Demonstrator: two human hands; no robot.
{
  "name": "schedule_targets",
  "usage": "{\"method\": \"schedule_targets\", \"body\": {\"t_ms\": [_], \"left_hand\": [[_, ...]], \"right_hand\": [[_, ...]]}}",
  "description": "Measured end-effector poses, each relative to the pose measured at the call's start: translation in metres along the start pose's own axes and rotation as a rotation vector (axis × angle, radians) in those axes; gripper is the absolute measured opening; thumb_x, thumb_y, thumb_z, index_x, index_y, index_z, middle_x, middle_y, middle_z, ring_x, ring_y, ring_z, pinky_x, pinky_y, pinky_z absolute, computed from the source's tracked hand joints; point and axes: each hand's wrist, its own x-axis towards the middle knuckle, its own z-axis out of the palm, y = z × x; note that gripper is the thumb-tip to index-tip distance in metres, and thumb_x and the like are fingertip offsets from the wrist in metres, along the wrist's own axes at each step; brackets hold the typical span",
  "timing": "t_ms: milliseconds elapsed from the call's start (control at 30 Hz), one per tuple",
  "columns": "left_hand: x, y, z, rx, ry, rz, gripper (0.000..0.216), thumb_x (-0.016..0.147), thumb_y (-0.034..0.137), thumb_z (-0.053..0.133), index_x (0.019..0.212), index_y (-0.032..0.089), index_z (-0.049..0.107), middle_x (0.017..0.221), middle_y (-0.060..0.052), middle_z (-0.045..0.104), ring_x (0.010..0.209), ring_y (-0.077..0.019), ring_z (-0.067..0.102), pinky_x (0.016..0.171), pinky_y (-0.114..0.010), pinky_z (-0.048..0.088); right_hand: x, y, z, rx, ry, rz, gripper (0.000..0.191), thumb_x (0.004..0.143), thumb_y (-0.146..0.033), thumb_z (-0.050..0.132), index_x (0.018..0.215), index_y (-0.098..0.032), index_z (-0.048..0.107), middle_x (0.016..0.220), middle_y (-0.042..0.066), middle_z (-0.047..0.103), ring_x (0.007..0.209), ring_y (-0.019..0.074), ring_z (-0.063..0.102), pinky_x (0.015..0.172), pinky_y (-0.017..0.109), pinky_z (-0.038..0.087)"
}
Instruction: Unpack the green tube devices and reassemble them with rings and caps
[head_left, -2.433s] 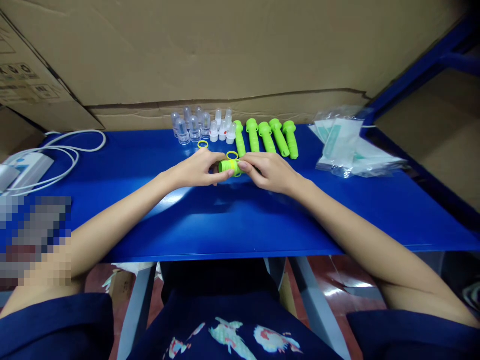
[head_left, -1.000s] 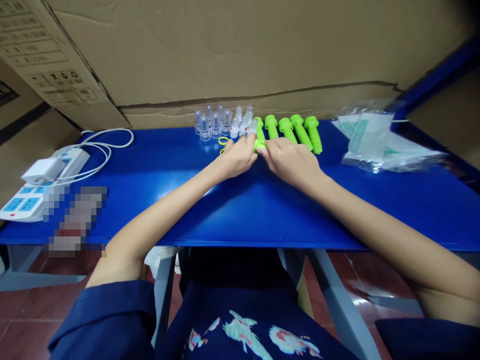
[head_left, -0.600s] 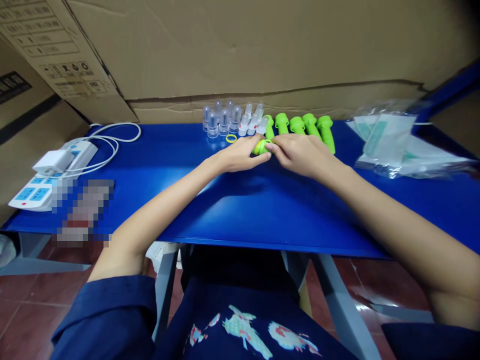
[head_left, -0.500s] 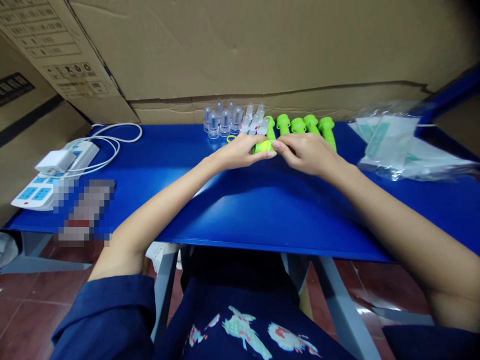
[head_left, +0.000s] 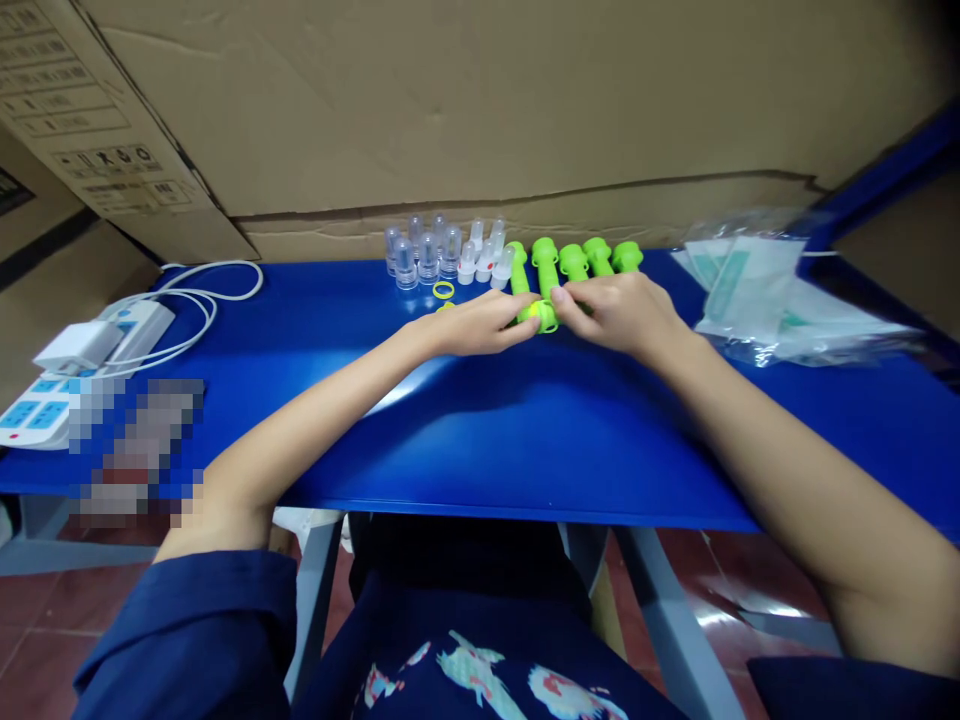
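Observation:
My left hand (head_left: 480,325) and my right hand (head_left: 619,312) meet over the far middle of the blue table (head_left: 480,430). Between their fingertips both pinch a short bright-green plastic piece (head_left: 541,317) with a yellow ring around it. Just behind lies a row of green bolt-shaped parts (head_left: 574,262), partly hidden by my right hand. One loose yellow ring (head_left: 443,290) lies left of them. Clear capped vials (head_left: 417,250) and small white nozzles (head_left: 484,258) stand at the back.
Clear plastic bags (head_left: 757,290) lie at the right of the table. A white power strip (head_left: 45,385) with a charger and looped white cable (head_left: 191,295) sits at the left. Cardboard boxes (head_left: 450,110) wall off the back. A pixelated patch covers the near left.
Both hands carried the green piece from the table's middle toward the back row and kept working it between the fingertips. The camera swung, showing the power strip at left.

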Motion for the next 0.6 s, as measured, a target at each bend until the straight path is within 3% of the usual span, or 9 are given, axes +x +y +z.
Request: {"method": "schedule_targets", "body": {"t_ms": [100, 200, 367, 600], "left_hand": [[0.005, 0.002, 0.002, 0.135, -0.018, -0.131, 0.037, 0.107, 0.032, 0.038, 0.121, 0.009, 0.064, 0.106, -0.016, 0.074, 0.092, -0.0249, 0.070, 0.086, -0.034, 0.051], [0.008, 0.003, 0.008, 0.251, 0.080, -0.278, 0.038, 0.107, 0.029, 0.041, 0.129, 0.005, 0.060, 0.117, -0.023, 0.072, 0.107, -0.0306, 0.072, 0.097, -0.039, 0.053], [0.002, 0.006, 0.006, 0.425, 0.231, -0.425, 0.053, 0.105, 0.033, 0.053, 0.147, 0.002, 0.046, 0.121, -0.025, 0.071, 0.116, -0.0336, 0.072, 0.104, -0.040, 0.052], [-0.003, 0.032, 0.000, 0.613, 0.086, -0.550, 0.046, 0.109, 0.022, 0.032, 0.138, -0.006, 0.054, 0.116, -0.032, 0.071, 0.120, -0.0384, 0.073, 0.107, -0.044, 0.051]], "right_hand": [[0.001, -0.008, 0.001, 0.016, 0.017, 0.027, 0.053, 0.109, -0.046, 0.034, 0.089, -0.010, 0.068, 0.085, 0.017, 0.071, 0.094, 0.0323, 0.070, 0.081, 0.041, 0.050], [-0.002, -0.022, -0.001, 0.043, 0.058, 0.065, 0.053, 0.111, -0.047, 0.034, 0.095, -0.010, 0.068, 0.091, 0.019, 0.072, 0.098, 0.0344, 0.070, 0.083, 0.044, 0.051], [-0.013, -0.045, -0.004, 0.048, 0.105, 0.070, 0.047, 0.108, -0.048, 0.044, 0.106, -0.008, 0.068, 0.105, 0.023, 0.073, 0.102, 0.0375, 0.070, 0.083, 0.045, 0.053], [-0.018, -0.068, -0.006, -0.004, 0.010, 0.069, 0.035, 0.105, -0.025, 0.047, 0.118, -0.001, 0.067, 0.115, 0.029, 0.072, 0.109, 0.0365, 0.069, 0.087, 0.042, 0.054]]}}
